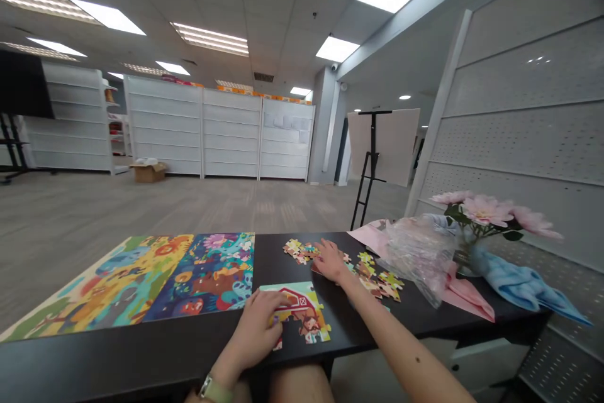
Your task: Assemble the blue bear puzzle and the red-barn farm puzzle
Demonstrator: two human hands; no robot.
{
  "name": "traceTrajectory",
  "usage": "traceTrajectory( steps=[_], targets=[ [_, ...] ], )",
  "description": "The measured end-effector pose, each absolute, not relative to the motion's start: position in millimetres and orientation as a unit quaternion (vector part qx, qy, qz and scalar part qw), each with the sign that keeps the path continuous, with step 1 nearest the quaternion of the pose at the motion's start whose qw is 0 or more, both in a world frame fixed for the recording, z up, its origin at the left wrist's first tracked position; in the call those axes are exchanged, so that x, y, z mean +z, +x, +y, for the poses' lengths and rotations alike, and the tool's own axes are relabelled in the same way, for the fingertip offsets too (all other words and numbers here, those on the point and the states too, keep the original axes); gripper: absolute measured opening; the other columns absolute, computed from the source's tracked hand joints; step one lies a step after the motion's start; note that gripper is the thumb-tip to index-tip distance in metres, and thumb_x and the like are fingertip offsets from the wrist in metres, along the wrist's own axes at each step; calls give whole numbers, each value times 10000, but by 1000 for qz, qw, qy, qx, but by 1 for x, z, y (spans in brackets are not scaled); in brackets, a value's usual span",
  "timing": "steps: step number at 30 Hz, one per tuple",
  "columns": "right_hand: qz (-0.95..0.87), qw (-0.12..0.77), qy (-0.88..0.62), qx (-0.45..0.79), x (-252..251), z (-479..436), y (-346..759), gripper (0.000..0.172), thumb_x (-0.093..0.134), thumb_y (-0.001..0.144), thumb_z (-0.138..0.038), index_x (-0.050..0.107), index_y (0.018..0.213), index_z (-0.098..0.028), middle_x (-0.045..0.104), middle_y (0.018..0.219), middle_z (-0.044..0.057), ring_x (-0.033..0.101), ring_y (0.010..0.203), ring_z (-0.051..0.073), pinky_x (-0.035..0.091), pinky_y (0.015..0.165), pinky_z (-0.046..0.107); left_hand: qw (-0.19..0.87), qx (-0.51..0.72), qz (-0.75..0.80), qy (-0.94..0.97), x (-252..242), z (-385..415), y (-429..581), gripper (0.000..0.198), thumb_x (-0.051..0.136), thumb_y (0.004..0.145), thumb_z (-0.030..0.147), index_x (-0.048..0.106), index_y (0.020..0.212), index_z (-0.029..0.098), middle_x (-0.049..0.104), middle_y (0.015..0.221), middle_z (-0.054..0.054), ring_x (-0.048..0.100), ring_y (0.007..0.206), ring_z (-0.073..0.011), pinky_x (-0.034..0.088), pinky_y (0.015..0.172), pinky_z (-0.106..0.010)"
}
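The joined patch (306,314) of puzzle is laid at the near edge of the counter (141,353) and pressed under the left hand (257,327). Its fingers (275,302) are curled over the patch's left side, so it cannot be told whether a piece is pinched beneath them, while the right hand (330,261) is spread flat, with nothing gripped, on the loose pieces (377,281) farther back. With the patch so near the edge, its lower pieces could be pushed off into the lap by a slide of the left hand, and loose pieces could be swept under the crumpled bag (418,255) just beside them by the right forearm.
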State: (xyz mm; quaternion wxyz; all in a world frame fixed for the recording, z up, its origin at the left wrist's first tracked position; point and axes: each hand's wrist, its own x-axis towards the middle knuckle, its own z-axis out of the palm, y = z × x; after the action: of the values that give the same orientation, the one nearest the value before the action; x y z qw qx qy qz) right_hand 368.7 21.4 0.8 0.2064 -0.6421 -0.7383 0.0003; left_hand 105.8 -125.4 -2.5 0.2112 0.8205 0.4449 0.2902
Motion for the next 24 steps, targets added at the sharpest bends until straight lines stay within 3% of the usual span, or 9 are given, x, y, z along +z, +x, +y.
traceTrajectory(
  steps=[3,6,9,12,15,19,24],
  targets=[
    [-742,199,-639,48,2,46,362,462,673,770,-306,643,1229,-262,624,1330,87,515,1262,305,388,1005,430,201,222,412,860,4,-130,108,617,535,689,154,614,1238,425,552,1417,67,431,1332,-266,105,1188,-557],
    [-738,212,-636,78,2,56,364,393,700,756,-344,676,1129,-222,727,1097,75,647,1046,262,461,894,364,192,201,407,870,6,-129,109,709,522,719,150,502,1362,449,509,1461,72,406,1358,-258,103,1193,-564],
    [-742,239,-620,89,7,58,369,398,740,722,-330,672,1088,-189,741,1010,66,670,953,240,486,848,336,175,203,411,871,2,-125,110,707,449,761,97,473,1396,407,493,1477,52,395,1374,-223,131,1203,-525],
    [-751,270,-596,86,17,50,370,410,755,709,-340,672,1074,-173,726,1054,87,657,1001,253,478,897,343,155,203,419,872,-4,-122,110,638,398,810,68,528,1342,395,493,1475,54,382,1391,-200,145,1205,-507],
    [-758,299,-575,72,19,19,369,363,676,791,-376,659,1095,-179,696,1123,99,628,1080,258,454,966,364,141,215,457,852,-10,-119,114,595,370,841,63,560,1310,377,504,1464,48,397,1384,-192,186,1197,-491],
    [-778,356,-508,99,1,-51,373,323,638,832,-369,648,1114,-213,656,1209,93,585,1164,259,451,1000,388,132,214,494,833,-15,-104,123,583,374,842,59,579,1305,347,514,1462,22,404,1386,-218,217,1184,-509],
    [-806,330,-468,147,-10,-108,377,284,685,789,-280,662,1068,-228,667,1163,90,579,1148,271,434,1019,429,134,212,490,835,-14,-81,126,529,395,867,81,604,1297,308,523,1459,-20,394,1396,-233,257,1170,-478]
  ],
)
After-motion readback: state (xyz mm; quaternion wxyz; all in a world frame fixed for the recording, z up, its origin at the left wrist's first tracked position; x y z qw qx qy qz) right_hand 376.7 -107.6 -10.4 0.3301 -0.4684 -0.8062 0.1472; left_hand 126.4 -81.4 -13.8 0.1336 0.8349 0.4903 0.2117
